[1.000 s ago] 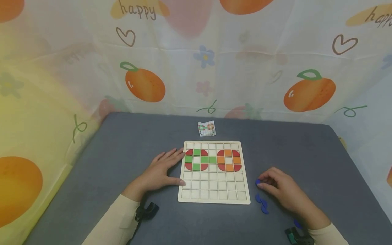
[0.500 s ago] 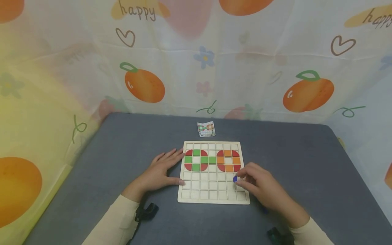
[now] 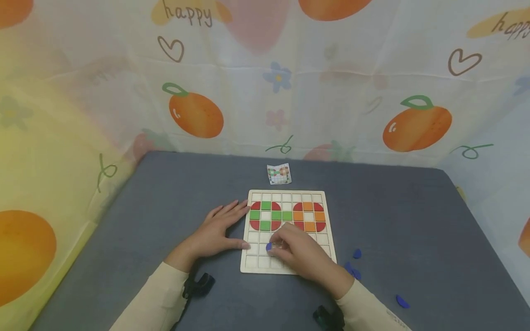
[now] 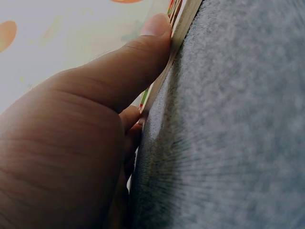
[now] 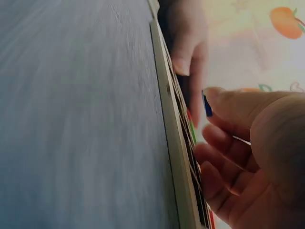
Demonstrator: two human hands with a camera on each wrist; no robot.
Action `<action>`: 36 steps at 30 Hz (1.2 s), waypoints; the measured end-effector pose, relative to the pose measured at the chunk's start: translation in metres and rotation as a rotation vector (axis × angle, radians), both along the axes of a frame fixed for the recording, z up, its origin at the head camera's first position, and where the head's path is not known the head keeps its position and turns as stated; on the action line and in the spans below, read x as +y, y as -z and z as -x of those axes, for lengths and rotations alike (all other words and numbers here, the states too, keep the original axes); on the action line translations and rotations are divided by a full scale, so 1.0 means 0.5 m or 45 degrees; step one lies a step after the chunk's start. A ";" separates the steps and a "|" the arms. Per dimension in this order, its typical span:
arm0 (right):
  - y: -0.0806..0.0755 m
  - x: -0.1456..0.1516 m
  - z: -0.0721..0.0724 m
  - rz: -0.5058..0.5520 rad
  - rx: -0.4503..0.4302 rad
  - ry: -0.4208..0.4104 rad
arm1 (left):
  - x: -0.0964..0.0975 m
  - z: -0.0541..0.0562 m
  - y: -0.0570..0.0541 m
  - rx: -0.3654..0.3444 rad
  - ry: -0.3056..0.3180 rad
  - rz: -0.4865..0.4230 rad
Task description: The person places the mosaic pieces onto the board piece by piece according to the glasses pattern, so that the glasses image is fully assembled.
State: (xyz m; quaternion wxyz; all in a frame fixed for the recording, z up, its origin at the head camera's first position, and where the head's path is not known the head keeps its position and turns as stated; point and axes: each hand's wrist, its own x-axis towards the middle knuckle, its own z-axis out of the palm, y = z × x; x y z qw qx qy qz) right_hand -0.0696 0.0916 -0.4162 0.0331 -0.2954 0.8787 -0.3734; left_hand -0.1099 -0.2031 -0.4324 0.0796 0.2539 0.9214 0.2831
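Note:
A square wooden grid board (image 3: 289,270) lies on the dark grey table, with red, green and orange pieces set in its upper rows. My left hand (image 3: 215,234) rests at the board's left edge, fingers spread and straight, the thumb on the rim. In the left wrist view the thumb (image 4: 128,62) lies against the board's side. Over the lower-left part of the grid, my right hand (image 3: 304,253) pinches a small blue piece (image 3: 269,247) between thumb and forefinger. The right wrist view shows this blue piece (image 5: 207,104) edge-on, above the board.
Right of the board lie several loose blue pieces: one (image 3: 357,253) by itself, a small cluster (image 3: 352,271), and a half-round one (image 3: 402,301) nearer the front. A small printed pattern card (image 3: 279,174) lies behind the board. A patterned cloth (image 3: 248,92) hangs beyond the table.
My right hand has carried the blue piece from the table at the right, leftward across the board to its lower-left part. My left hand has stayed in place.

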 end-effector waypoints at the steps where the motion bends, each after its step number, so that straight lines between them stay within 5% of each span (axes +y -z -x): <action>1: 0.003 -0.010 0.002 -0.004 0.002 0.005 | -0.001 0.000 0.000 0.002 0.000 -0.001; 16: 0.016 -0.090 0.027 -0.176 0.061 0.110 | -0.005 0.003 0.004 0.027 0.012 -0.019; 25: 0.021 -0.080 0.026 -0.170 0.142 0.021 | -0.002 0.001 -0.002 0.028 0.016 -0.031; 36: 0.023 -0.072 0.027 -0.206 0.097 -0.024 | -0.002 0.004 0.004 0.033 0.015 -0.011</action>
